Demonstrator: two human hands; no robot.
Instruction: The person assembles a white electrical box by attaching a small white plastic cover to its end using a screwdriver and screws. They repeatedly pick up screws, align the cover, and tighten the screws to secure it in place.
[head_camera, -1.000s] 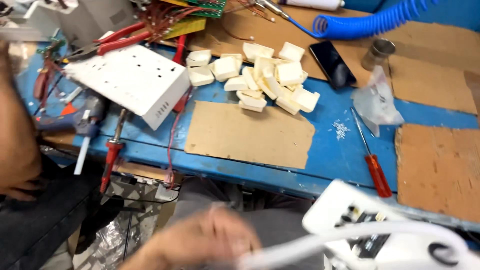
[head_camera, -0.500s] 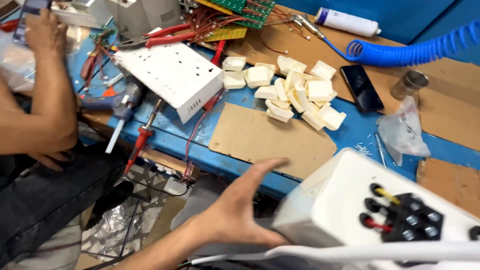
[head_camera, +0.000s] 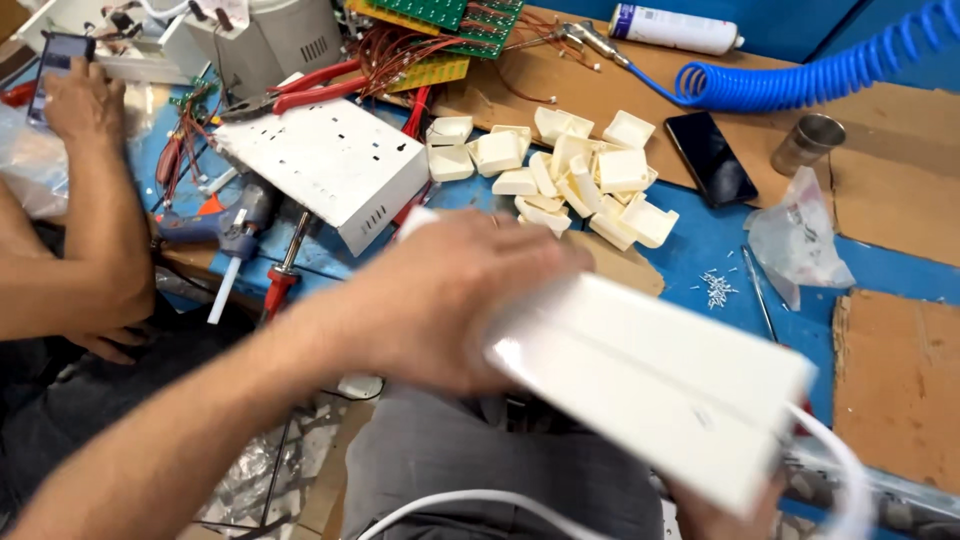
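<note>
I hold a long white metal box (head_camera: 650, 380) tilted over my lap, in front of the blue bench (head_camera: 720, 255). My left hand (head_camera: 450, 300) is clamped over its upper left end, fingers wrapped over the edge. Only a bit of my right hand (head_camera: 725, 515) shows beneath the lower right end, supporting the box from below. A white cable (head_camera: 840, 470) leaves that end and loops down across my grey trousers. The box shows a plain side to me; its other faces are hidden.
On the bench lie a second white box (head_camera: 330, 170), a pile of small white caps (head_camera: 570, 170), a black phone (head_camera: 712, 158), a metal cup (head_camera: 808, 143), a blue coiled hose (head_camera: 800, 75), red pliers (head_camera: 300, 90) and cardboard sheets (head_camera: 900, 380). A co-worker's hand (head_camera: 70, 95) at left holds a phone.
The box has turned, so its face with coloured terminals no longer shows. My left hand, reaching half a second ago, now grips its end. The view shifted rightwards over the bench.
</note>
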